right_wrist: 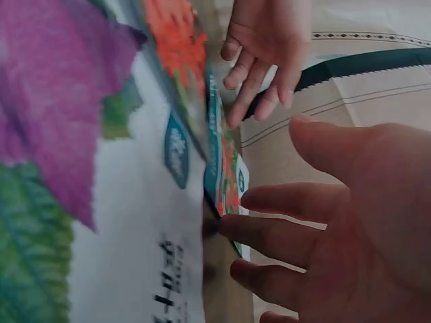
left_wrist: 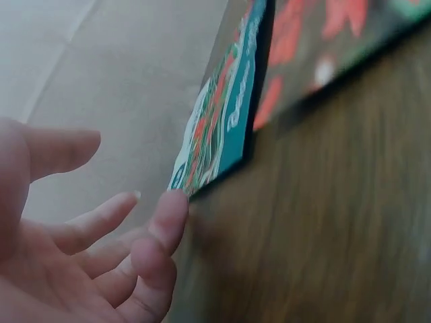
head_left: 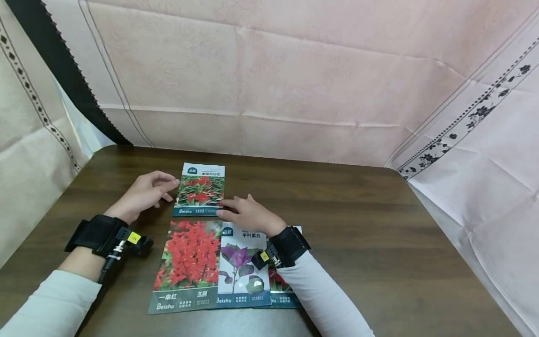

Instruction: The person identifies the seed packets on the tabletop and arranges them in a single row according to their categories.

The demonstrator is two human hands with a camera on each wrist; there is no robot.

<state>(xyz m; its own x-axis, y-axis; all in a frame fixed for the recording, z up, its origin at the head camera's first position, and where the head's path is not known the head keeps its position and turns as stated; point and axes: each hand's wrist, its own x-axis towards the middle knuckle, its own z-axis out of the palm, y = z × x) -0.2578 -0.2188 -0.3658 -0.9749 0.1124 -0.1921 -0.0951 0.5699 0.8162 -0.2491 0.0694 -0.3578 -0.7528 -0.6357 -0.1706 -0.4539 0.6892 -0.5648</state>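
A seed packet with red flowers and a blue bottom band (head_left: 199,189) lies flat on the wooden table. At its left edge is my left hand (head_left: 147,193), its fingers loosely bent and a fingertip at the packet's side. My right hand (head_left: 251,214) reaches the lower right edge with fingers spread. In the right wrist view, those fingers (right_wrist: 283,232) are extended beside the packet, not curled round it. Just below lie a larger red-flower packet (head_left: 191,257) and a purple-flower packet (head_left: 242,262). A further packet (head_left: 281,285) is partly hidden by my right wrist.
The brown wooden table (head_left: 379,243) extends to the right of the packets. Behind it hangs a pale pink cloth (head_left: 273,84) with creases. Patterned cloth also hangs at both sides. Each wrist carries a black strap with a small camera.
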